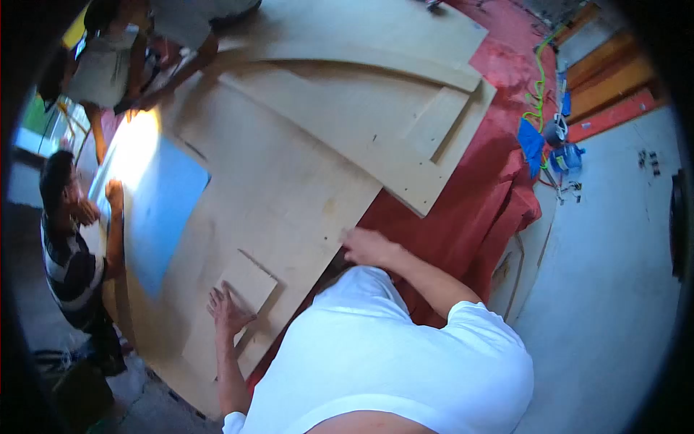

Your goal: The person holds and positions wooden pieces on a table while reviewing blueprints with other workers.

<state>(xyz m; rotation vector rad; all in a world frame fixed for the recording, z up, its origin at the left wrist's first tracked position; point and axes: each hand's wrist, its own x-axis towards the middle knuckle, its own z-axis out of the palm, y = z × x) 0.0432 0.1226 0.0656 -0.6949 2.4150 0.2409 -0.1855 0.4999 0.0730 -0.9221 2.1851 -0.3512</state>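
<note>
My left hand (230, 312) lies with its fingers spread on a small pale wooden board (251, 286). This piece rests at an angle on a large plywood sheet (289, 192), near the edge closest to me. A thin dark strip or slot (257, 265) shows beside the small board's far edge. My right hand (367, 248) is at the near edge of the large sheet, close to a small dark hole (325, 238). Its fingers look bent but are blurred, and whether they hold anything cannot be made out.
Overlapping plywood panels (347, 137) lie farther off on a red cloth (470, 210). A person in a striped shirt (76, 267) leans over a bluish sheet (163, 210) at the left; others stand behind. A blue water jug (567, 158) and green hose (536, 94) are at the right.
</note>
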